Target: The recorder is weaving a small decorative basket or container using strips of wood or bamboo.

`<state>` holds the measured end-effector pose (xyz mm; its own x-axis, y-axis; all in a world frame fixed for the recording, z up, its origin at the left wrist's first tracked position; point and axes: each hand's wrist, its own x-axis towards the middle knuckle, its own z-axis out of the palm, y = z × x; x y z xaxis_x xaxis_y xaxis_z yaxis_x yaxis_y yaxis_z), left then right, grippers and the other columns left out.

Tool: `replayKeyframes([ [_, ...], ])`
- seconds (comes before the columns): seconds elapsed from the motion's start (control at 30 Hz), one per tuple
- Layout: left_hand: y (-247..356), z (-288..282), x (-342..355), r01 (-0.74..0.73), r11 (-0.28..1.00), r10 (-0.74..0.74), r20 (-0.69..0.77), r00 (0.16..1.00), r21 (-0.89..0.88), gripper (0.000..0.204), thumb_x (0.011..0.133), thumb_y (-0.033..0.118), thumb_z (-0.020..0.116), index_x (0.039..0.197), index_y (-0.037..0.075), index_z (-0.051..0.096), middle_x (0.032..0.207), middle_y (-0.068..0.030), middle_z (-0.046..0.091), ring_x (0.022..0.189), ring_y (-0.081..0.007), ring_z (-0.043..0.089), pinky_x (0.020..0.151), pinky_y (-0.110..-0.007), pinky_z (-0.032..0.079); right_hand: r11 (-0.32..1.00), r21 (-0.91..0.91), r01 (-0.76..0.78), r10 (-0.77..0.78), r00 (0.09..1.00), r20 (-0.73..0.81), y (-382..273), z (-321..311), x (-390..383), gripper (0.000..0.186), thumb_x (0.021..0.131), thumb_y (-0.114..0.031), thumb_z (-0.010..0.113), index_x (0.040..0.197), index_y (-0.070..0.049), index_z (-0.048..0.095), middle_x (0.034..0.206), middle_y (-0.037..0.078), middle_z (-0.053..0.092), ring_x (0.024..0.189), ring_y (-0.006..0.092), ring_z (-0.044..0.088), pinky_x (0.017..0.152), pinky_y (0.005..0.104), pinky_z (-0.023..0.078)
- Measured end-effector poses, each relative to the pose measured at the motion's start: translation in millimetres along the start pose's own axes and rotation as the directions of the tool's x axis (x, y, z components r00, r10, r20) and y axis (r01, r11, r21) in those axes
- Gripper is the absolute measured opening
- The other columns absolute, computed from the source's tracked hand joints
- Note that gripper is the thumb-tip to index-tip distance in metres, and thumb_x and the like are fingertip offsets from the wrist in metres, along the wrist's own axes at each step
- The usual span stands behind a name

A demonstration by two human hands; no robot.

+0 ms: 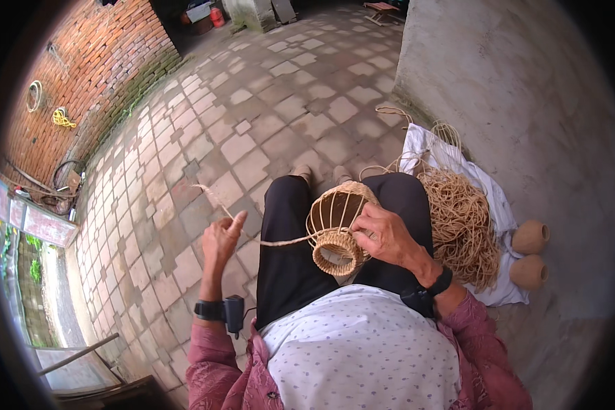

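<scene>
A small, partly woven wicker basket [336,225] lies on its side on my lap, on black trousers. Its rim is woven tight and bare ribs arch over the rest. My right hand [384,234] grips the basket at its woven side. My left hand [220,239] is out to the left, pinching a long pale rattan strand [280,242] that runs from the basket to the fingers and on up toward the paving.
A heap of loose rattan strands [462,225] lies on a white cloth [499,205] to my right. Two small finished woven pots [530,254] sit beside it. A grey concrete wall [512,82] rises at right, a brick wall [96,75] at left, stone paving [266,109] ahead.
</scene>
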<state>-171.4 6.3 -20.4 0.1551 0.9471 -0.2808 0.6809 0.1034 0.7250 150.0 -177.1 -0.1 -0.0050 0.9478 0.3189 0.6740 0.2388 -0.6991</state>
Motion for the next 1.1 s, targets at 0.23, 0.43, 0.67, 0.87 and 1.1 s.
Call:
replayKeyframes([
  [0.23,81.0,59.1,-80.1,-0.759,0.651,0.759,-0.023,0.651,0.014,0.009,0.083,0.008,0.069,0.088,0.002,0.064,0.081,-0.0101,0.060,0.060,-0.0178,0.057,0.054,-0.029,0.045,0.994,-0.096,0.055,-0.049,0.997,0.063,-5.8,-14.4,17.5,0.007,0.075,-0.011,0.064,0.078,-0.005,0.067,0.080,0.009,0.055,0.075,0.0265,0.060,0.066,0.0380,0.049],
  [0.43,86.0,92.5,-78.3,-0.780,0.625,0.771,0.135,0.623,0.033,0.013,0.086,0.007,0.066,0.098,0.003,0.065,0.085,-0.0122,0.063,0.064,-0.0232,0.063,0.059,-0.033,0.051,0.993,-0.118,0.019,-0.022,0.999,-0.026,-1.5,-4.8,3.9,0.006,0.074,-0.012,0.064,0.077,-0.007,0.067,0.078,0.008,0.055,0.079,0.0255,0.060,0.066,0.0384,0.050],
  [0.67,105.7,89.8,-60.6,-0.826,0.539,0.811,0.164,0.562,0.166,0.008,0.080,0.008,0.073,0.084,0.005,0.066,0.075,-0.0108,0.062,0.066,-0.0294,0.063,0.058,-0.038,0.050,0.989,-0.082,0.124,-0.135,0.978,-0.160,11.7,10.4,0.8,0.012,0.073,-0.017,0.064,0.069,-0.006,0.061,0.077,0.008,0.055,0.076,0.0266,0.061,0.065,0.0399,0.051],
  [0.87,129.3,109.2,-48.7,-0.872,0.391,0.883,0.149,0.446,0.295,0.012,0.080,0.003,0.069,0.090,0.004,0.063,0.077,-0.0104,0.060,0.066,-0.0237,0.062,0.059,-0.035,0.047,0.993,0.055,0.105,-0.083,0.949,-0.303,16.6,7.3,-5.8,0.009,0.076,-0.010,0.066,0.083,-0.005,0.063,0.083,0.009,0.055,0.076,0.0275,0.060,0.065,0.0377,0.051],
  [1.1,124.7,108.5,-53.4,-0.668,0.725,0.660,0.110,0.743,0.166,0.009,0.086,0.003,0.061,0.095,0.002,0.061,0.085,-0.0091,0.055,0.067,-0.0181,0.055,0.059,-0.030,0.044,0.811,0.390,-0.436,0.584,0.568,-0.579,174.4,-65.6,-113.6,0.014,0.089,-0.018,0.061,0.091,-0.006,0.066,0.078,0.004,0.065,0.069,0.0138,0.060,0.061,0.0294,0.048],
])
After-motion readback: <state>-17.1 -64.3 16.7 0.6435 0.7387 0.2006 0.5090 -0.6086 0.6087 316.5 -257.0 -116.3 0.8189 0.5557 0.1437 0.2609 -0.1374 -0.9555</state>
